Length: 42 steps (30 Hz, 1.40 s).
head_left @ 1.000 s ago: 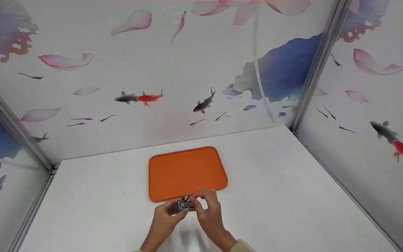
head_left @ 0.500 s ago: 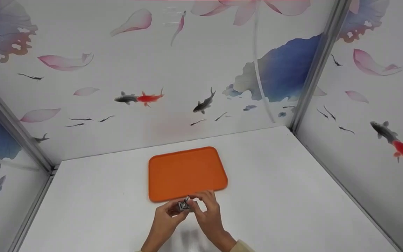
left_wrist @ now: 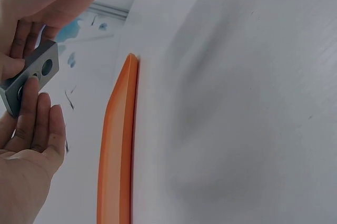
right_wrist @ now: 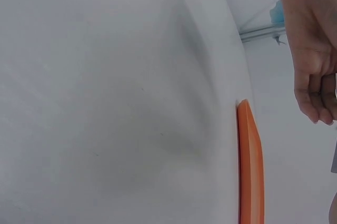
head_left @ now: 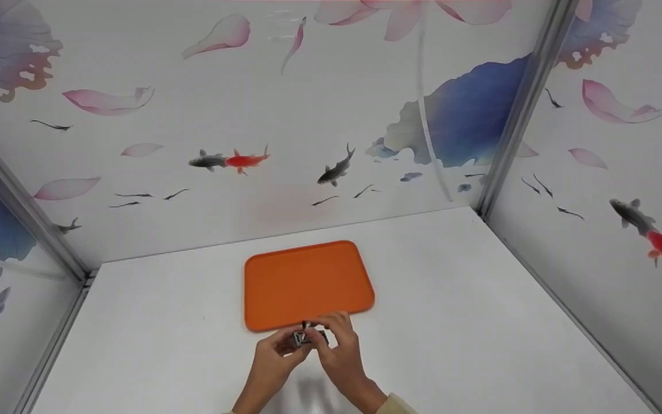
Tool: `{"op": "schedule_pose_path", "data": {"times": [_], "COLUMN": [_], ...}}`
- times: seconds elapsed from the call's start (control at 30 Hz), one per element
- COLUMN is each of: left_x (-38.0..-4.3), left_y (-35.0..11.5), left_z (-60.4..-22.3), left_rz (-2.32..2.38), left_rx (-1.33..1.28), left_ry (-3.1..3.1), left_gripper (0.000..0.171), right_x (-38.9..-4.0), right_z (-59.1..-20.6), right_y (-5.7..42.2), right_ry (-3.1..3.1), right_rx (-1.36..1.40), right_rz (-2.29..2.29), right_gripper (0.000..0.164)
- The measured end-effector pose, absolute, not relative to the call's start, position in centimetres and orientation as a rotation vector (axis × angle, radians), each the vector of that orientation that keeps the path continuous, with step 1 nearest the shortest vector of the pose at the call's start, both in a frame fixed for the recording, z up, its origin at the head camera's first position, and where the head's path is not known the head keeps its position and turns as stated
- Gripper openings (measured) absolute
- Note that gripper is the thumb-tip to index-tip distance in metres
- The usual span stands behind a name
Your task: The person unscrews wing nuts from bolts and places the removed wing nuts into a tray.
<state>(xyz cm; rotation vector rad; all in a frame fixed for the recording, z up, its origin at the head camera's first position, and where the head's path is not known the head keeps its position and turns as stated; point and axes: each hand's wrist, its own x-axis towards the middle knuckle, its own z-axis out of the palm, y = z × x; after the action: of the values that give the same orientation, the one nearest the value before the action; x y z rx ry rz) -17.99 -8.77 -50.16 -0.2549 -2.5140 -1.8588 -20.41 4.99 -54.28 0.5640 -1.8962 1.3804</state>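
Observation:
A small grey metal block (left_wrist: 52, 51) with round holes in its face is held in the air between both hands. My left hand (head_left: 273, 355) grips its left end between thumb and fingers. My right hand (head_left: 342, 352) has its thumb and fingers at the block's right part and at a small shiny metal piece (head_left: 307, 324) sticking up from the top. What kind of piece this is cannot be made out, as fingers cover much of it. The right wrist view catches the left hand (right_wrist: 315, 50) and only a sliver of the block (right_wrist: 334, 161).
An orange tray (head_left: 308, 284) lies flat on the white table (head_left: 451, 299), just beyond the hands. Printed wall panels (head_left: 285, 115) stand at the back and both sides, joined by metal corner posts (head_left: 520, 109).
Both hands stay in nearly the same place. The right fingers shift slightly at the small shiny piece, and the block turns a little, its right end now showing beside the right thumb.

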Motion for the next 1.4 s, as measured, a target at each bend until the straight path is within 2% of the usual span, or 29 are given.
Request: {"op": "schedule_pose_path", "data": {"times": [0.37, 0.63, 0.87, 1.2, 1.4], "left_x": [-19.6, -18.2, -18.3, -18.1, -18.0], "left_y": [-9.5, -9.0, -9.0, -8.8, -8.6], "left_z": [-53.1, -50.0, -49.9, -49.9, -49.9], "left_rz": [-1.901, -1.884, -1.903, -1.867, -1.852], "left_rx": [-0.206, -0.207, -0.209, -0.218, -0.216], "left_ry": [-2.504, -2.517, -2.513, -2.527, -2.537], "left_gripper": [0.042, 0.035, 0.036, 0.036, 0.036], "right_x": [-20.8, -20.8, -20.7, -18.7, -18.5], "right_z": [-55.2, -55.2, -55.0, -51.6, -51.4], "right_y": [5.5, 5.5, 5.4, 5.0, 5.0], "right_ry": [-1.954, -1.969, -1.962, -1.955, -1.925], "right_rx": [0.487, 0.456, 0.457, 0.539, 0.580], "right_rz": [1.355, 1.336, 1.350, 1.397, 1.398], "right_gripper": [0.012, 0.012, 0.016, 0.016, 0.020]}}
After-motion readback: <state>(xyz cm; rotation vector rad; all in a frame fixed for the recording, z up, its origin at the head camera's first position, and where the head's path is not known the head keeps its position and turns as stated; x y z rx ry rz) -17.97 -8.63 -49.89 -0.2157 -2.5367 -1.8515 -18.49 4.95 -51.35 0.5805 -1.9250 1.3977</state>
